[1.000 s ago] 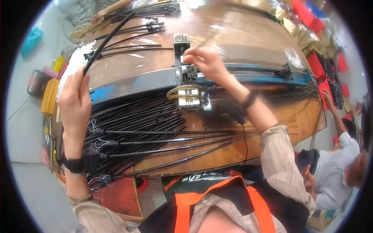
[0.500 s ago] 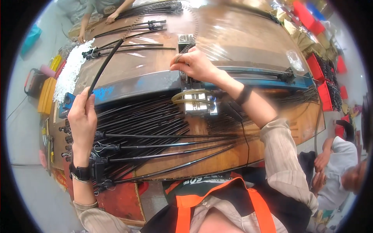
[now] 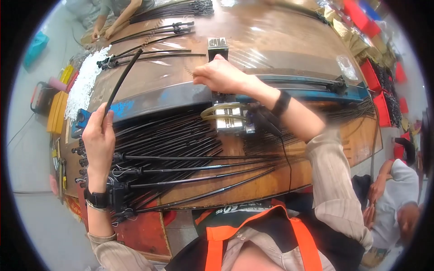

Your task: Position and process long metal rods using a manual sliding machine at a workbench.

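Note:
My left hand (image 3: 98,137) is closed around the lower end of a thin black tube (image 3: 123,77), which slants up and to the right. At the tube's upper tip a thin coiled wire (image 3: 148,41) shows, blurred. My right hand (image 3: 221,76) is closed in a pinch over the metal fixture. Faint coils show beside its fingertips, though what lies inside the pinch is mostly hidden. Below this hand is a metal clamp block (image 3: 228,118) with yellowish hoses (image 3: 209,111). A second metal block (image 3: 217,43) stands just beyond the hand.
A blue beam (image 3: 174,94) crosses the table (image 3: 289,47). Many black rods (image 3: 167,149) with cabled ends lie in front. More rods (image 3: 176,10) and a white heap (image 3: 86,81) are farther off. Red bins (image 3: 383,109) stand right. Other people's hands (image 3: 110,31) are at far left.
The wire's large loop above the table no longer shows clearly. My right hand has shifted slightly left; my left hand still holds the tube. The far person's hands have moved.

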Demonstrator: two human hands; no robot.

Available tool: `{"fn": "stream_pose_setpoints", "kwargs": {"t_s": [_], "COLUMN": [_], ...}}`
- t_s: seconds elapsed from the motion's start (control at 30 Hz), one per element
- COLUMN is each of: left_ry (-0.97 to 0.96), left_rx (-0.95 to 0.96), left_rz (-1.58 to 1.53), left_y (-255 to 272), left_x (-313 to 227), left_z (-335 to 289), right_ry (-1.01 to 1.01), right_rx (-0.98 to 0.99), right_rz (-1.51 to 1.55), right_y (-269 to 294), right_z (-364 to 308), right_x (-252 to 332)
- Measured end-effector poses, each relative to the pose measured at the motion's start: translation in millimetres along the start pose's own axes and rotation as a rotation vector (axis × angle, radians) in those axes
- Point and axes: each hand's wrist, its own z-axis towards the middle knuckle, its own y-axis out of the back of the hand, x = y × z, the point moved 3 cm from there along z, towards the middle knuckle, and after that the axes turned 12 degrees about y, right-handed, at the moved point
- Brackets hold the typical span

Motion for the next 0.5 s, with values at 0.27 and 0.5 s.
{"fn": "stream_pose_setpoints", "kwargs": {"t_s": [0.27,0.5], "left_ry": [0.093,-0.29], "left_rx": [0.166,0.329], "left_rz": [0.069,-0.134], "left_y": [-14,-138], "left_x": [29,-60], "left_z": [11,36], "right_ry": [0.103,-0.138], "right_rx": [-0.104,-0.136], "right_rz": [-0.787,-1.015], "right_y": [87,184], "right_z": [-131,-247], "right_x": [-46,-55]}}
